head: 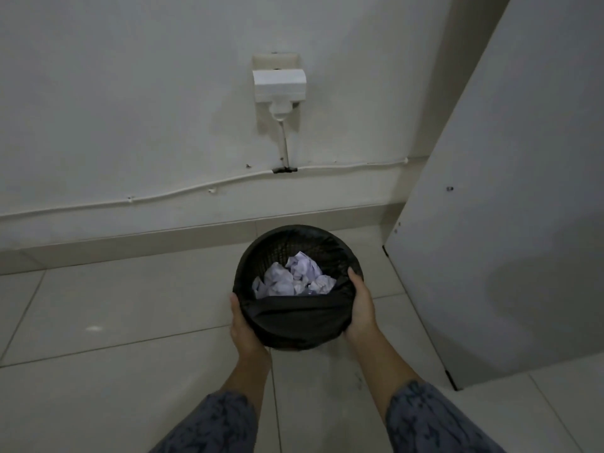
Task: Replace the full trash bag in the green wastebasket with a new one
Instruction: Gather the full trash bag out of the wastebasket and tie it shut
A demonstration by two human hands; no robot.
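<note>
A small round wastebasket (295, 325) sits low over the tiled floor, near the wall. A black trash bag (287, 310) lines it and folds over the rim, so the basket's own colour is hidden. Crumpled white paper (294, 277) fills the bag. My left hand (243, 325) grips the basket's left side with the thumb up on the rim. My right hand (359, 308) grips the right side, thumb over the rim. The basket tilts slightly toward me.
A white wall (130, 109) with a skirting board runs behind the basket. A white wall-mounted plug box (279, 85) with a cable hangs above it. A white panel (506, 223) stands at the right, close to the basket. Pale floor tiles (114, 315) spread to the left.
</note>
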